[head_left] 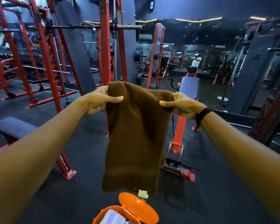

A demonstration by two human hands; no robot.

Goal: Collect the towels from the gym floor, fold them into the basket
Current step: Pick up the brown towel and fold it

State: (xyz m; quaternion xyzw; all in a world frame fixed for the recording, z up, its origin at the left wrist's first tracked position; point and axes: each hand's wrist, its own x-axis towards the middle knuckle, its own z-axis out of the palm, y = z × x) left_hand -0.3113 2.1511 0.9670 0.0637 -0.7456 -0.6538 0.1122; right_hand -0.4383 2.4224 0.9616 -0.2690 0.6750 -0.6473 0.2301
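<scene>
- Gym floor point(217, 183): dark rubber matting, with red racks and a bench around it.
- Brown towel point(134, 135): hangs full length in mid-air between both hands, already doubled lengthwise. Holding it high probably lets gravity straighten it before the next fold.
- Orange basket point(120, 214): directly under the towel's lower edge with its lid point(137, 206) open, placed for a short drop.
- Left hand point(102, 101): thumb and fingers clamped on the upper left corner.
- Right hand point(181, 104): clamped on the upper right corner.

Dim gym: dark rubber floor point(217, 183), red steel racks point(47, 62), black padded bench point(190, 88), mirrored far wall point(217, 50).
</scene>
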